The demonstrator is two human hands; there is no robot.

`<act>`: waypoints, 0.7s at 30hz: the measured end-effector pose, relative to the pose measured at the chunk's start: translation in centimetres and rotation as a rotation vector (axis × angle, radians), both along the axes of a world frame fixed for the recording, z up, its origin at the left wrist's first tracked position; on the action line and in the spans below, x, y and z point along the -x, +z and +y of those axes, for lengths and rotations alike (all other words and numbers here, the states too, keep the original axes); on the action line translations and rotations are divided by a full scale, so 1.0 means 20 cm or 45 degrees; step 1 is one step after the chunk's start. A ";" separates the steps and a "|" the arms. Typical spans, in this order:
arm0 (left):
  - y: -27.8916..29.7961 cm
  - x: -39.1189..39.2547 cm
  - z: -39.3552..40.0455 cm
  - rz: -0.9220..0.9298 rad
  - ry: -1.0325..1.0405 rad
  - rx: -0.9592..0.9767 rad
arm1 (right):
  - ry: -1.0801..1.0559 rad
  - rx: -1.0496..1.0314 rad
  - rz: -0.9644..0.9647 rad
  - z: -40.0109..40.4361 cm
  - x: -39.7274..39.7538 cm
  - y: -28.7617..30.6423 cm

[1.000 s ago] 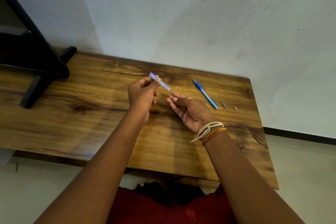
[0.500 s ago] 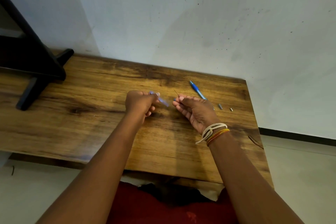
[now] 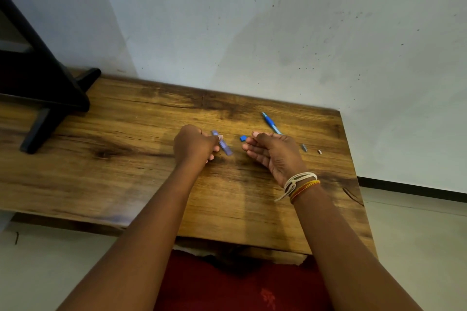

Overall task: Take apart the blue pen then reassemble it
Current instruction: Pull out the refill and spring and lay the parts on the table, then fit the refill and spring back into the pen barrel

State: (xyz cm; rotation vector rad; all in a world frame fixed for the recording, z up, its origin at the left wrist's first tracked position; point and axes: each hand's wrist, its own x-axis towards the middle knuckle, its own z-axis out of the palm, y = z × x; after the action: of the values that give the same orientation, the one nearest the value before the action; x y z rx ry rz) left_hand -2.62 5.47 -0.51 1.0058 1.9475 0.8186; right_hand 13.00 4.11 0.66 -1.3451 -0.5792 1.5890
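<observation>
My left hand [image 3: 194, 145] is closed around the translucent blue pen barrel [image 3: 223, 145], which points down and to the right just above the wooden table [image 3: 126, 171]. My right hand [image 3: 271, 153] hovers palm-up beside it, fingers curled. A small blue pen piece [image 3: 243, 137] sits at its fingertips; whether the fingers pinch it is unclear. The pen's front part with refill and blue grip [image 3: 271, 123] lies on the table behind the right hand. A tiny metal piece [image 3: 304, 147] and a smaller pale piece [image 3: 319, 151] lie to the right.
A black stand [image 3: 45, 98] occupies the table's far left corner. A white wall [image 3: 252, 33] runs along the table's back edge. The table's right edge is near the small parts. My red clothing shows below the chipped front edge.
Both hands have dropped from above the table to just over its surface. The barrel has tilted downward in my left hand. A small blue piece now shows at my right fingertips.
</observation>
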 end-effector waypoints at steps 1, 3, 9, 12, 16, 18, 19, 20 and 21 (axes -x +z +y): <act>0.00 -0.01 0.00 0.039 -0.009 -0.026 | -0.014 -0.010 -0.046 0.00 -0.01 0.00; 0.00 -0.04 0.00 0.089 -0.028 -0.107 | -0.083 -0.042 -0.149 0.00 -0.04 0.01; 0.02 -0.23 -0.02 -0.071 -0.181 -0.231 | -0.387 -0.136 -0.456 -0.01 -0.16 0.02; 0.00 -0.33 -0.04 -0.099 -0.320 -0.204 | -0.474 -0.109 -0.566 -0.03 -0.24 0.02; -0.01 -0.45 -0.04 -0.178 -0.359 -0.143 | -0.472 -0.075 -0.753 -0.05 -0.33 0.00; -0.02 -0.48 -0.03 -0.240 -0.337 -0.117 | -0.426 -0.074 -0.925 -0.07 -0.37 0.00; -0.02 -0.50 -0.03 -0.276 -0.325 -0.104 | -0.399 -0.078 -1.013 -0.07 -0.39 -0.01; -0.02 -0.52 -0.02 -0.317 -0.311 -0.090 | -0.366 -0.082 -1.085 -0.08 -0.41 -0.01; -0.03 -0.55 -0.02 -0.357 -0.300 -0.072 | -0.331 -0.084 -1.132 -0.08 -0.43 -0.02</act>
State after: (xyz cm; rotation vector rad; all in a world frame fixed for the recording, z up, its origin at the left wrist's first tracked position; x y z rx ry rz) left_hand 8.32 5.14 -1.04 1.0678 1.5448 0.8345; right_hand 21.67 2.48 0.33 -1.9661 -0.9158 0.6973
